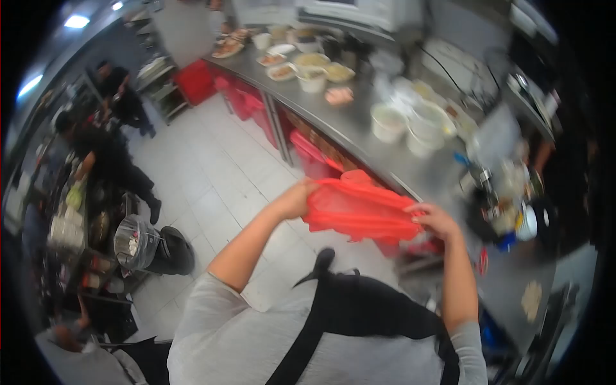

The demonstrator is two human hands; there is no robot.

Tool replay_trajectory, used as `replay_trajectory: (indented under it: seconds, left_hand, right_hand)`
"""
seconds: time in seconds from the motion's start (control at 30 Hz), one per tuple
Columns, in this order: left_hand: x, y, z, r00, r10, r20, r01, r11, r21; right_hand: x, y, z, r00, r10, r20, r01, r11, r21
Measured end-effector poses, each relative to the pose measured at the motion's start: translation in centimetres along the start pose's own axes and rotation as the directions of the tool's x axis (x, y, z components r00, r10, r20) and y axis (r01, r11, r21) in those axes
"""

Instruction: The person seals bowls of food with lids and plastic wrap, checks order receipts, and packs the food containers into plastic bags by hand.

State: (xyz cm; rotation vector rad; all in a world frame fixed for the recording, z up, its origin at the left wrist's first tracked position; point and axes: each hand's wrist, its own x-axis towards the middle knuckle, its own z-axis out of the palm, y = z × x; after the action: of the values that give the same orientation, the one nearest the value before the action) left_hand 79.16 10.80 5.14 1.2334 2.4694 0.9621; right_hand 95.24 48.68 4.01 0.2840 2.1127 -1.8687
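A thin red plastic bag [359, 206] is stretched out in front of me at about waist height, its lower edge uneven. My left hand [296, 200] is closed on its left end. At the opposite end, my right hand [433, 220] grips the edge between thumb and fingers, close to the steel counter's front. Behind and below the bag, a red tub [312, 156] stands under the counter, partly covered by it.
On the steel counter [359, 119] are white tubs [389, 123], bowls of food [312, 59] and utensils [487, 179]. A lined bin [136, 242] stands on the tiled floor [212, 154] at left. Several people in dark clothes [109, 154] work along the left side.
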Motion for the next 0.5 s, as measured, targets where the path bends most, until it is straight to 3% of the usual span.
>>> replay_trajectory:
  seconds: [0.03, 0.1, 0.2, 0.3, 0.37, 0.4, 0.43, 0.5]
  left_hand:
    - [1.5, -0.2, -1.2, 1.000, 0.022, -0.007, -0.022, 1.000, -0.018]
    - [5.1, -0.3, -3.1, 0.997, 0.077, -0.012, -0.078, 0.993, -0.083]
    - [9.0, 0.7, -6.1, 0.999, -0.033, -0.002, 0.032, 0.979, -0.202]
    - [11.9, -0.2, -9.7, 0.997, -0.072, -0.009, 0.070, 0.982, -0.174]
    - [13.6, -0.7, -11.5, 0.992, 0.073, -0.105, -0.090, 0.983, -0.163]
    - [14.8, -0.9, -12.4, 0.980, 0.134, -0.144, -0.146, 0.986, -0.077]
    - [16.2, -1.2, -13.2, 0.966, 0.199, -0.166, -0.202, 0.979, 0.000]
    - [19.2, -1.0, -14.3, 0.912, 0.318, -0.258, -0.295, 0.947, 0.125]
  right_hand:
    - [2.9, -0.2, -2.3, 0.999, 0.032, -0.011, -0.029, 0.980, 0.197]
    - [8.8, -0.7, -7.0, 0.900, 0.135, -0.415, 0.084, 0.879, 0.470]
    - [17.4, -0.5, -13.1, 0.588, 0.377, -0.716, 0.216, 0.780, 0.588]
    - [22.3, 0.5, -16.0, 0.532, 0.394, -0.749, 0.164, 0.820, 0.548]
    - [23.5, 2.7, -18.5, 0.728, 0.284, -0.624, 0.237, 0.749, 0.619]
    - [23.3, 0.6, -17.5, 0.667, 0.346, -0.660, 0.245, 0.735, 0.632]
    - [23.4, 0.9, -18.4, 0.730, 0.335, -0.595, 0.259, 0.670, 0.695]
    - [22.5, -0.1, -17.3, 0.745, 0.284, -0.603, 0.226, 0.743, 0.629]
